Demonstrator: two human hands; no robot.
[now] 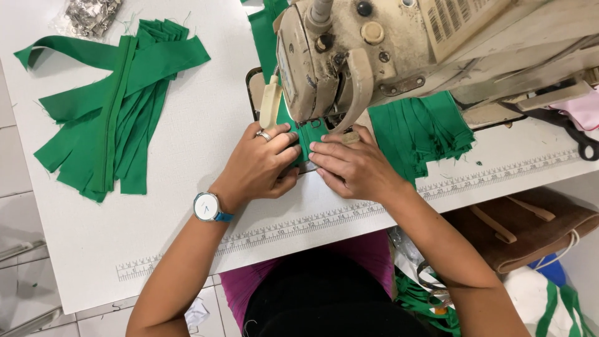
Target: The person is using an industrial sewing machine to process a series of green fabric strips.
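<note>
A cream sewing machine (387, 43) stands on the white table (206, 125). Under its head lies a narrow green fabric strip (307, 136). My left hand (262, 165), with a ring and a blue-strapped wristwatch, presses the strip from the left. My right hand (352, 165) presses it from the right, fingertips meeting the left hand's just in front of the needle area. Both hands lie flat on the fabric with fingers closed together on it. The needle itself is hidden by the machine head.
A pile of long green strips (112, 106) lies at the left of the table, another green stack (418, 128) sits right of the machine. A bag of small metal parts (90, 15) is at the far left. A ruler strip (299, 224) runs along the front edge. A brown bag (524, 228) lies below right.
</note>
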